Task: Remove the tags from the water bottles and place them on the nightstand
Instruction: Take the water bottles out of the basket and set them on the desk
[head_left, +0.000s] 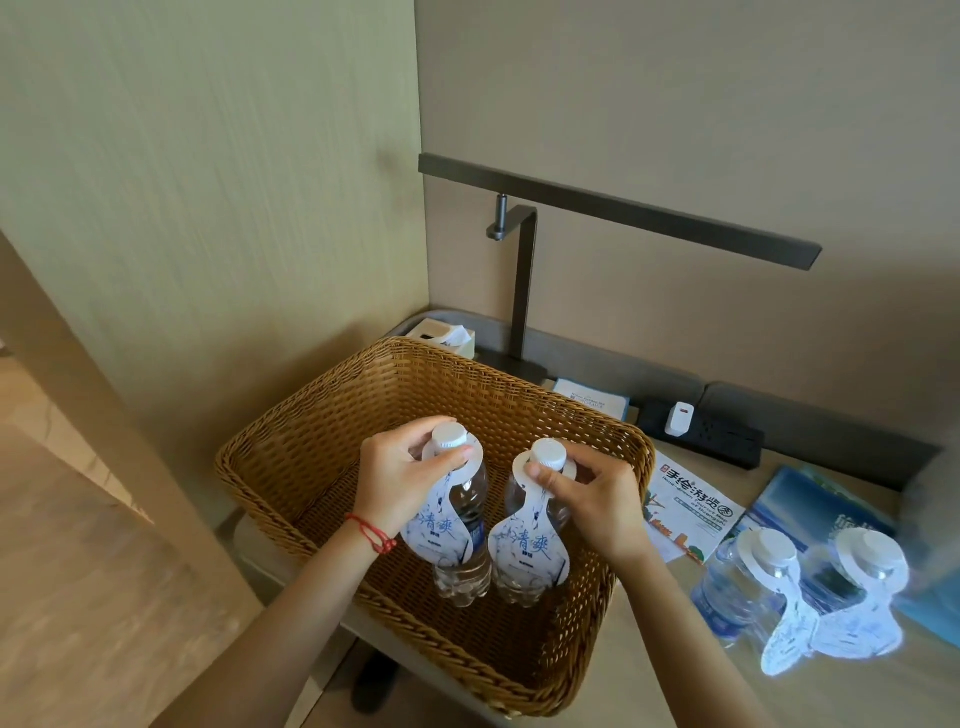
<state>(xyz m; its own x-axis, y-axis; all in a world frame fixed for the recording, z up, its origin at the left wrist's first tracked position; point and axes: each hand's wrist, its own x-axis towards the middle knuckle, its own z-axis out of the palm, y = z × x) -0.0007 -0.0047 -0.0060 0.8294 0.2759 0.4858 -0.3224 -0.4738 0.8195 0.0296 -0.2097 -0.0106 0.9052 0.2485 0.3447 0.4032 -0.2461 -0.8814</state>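
"清爽" in blue on both bottle tags (523, 540), "手绘游览" on leaflet (691, 506)

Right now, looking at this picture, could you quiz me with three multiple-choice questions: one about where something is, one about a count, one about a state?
1. Where do the two bottles under the hands stand?
A. inside the wicker basket
B. on the floor
C. on the tissue box

2. How many water bottles show in all?
A. two
B. four
C. six

3. What state are the tags on the bottles in the basket?
A. lying loose in the basket
B. torn in half
C. still hung around the necks

Answers:
1 A: the left hand and right hand hold bottles standing in the basket.
2 B: two in the basket, two more on the nightstand to the right.
3 C: the left tag and the right tag both loop under the white caps.
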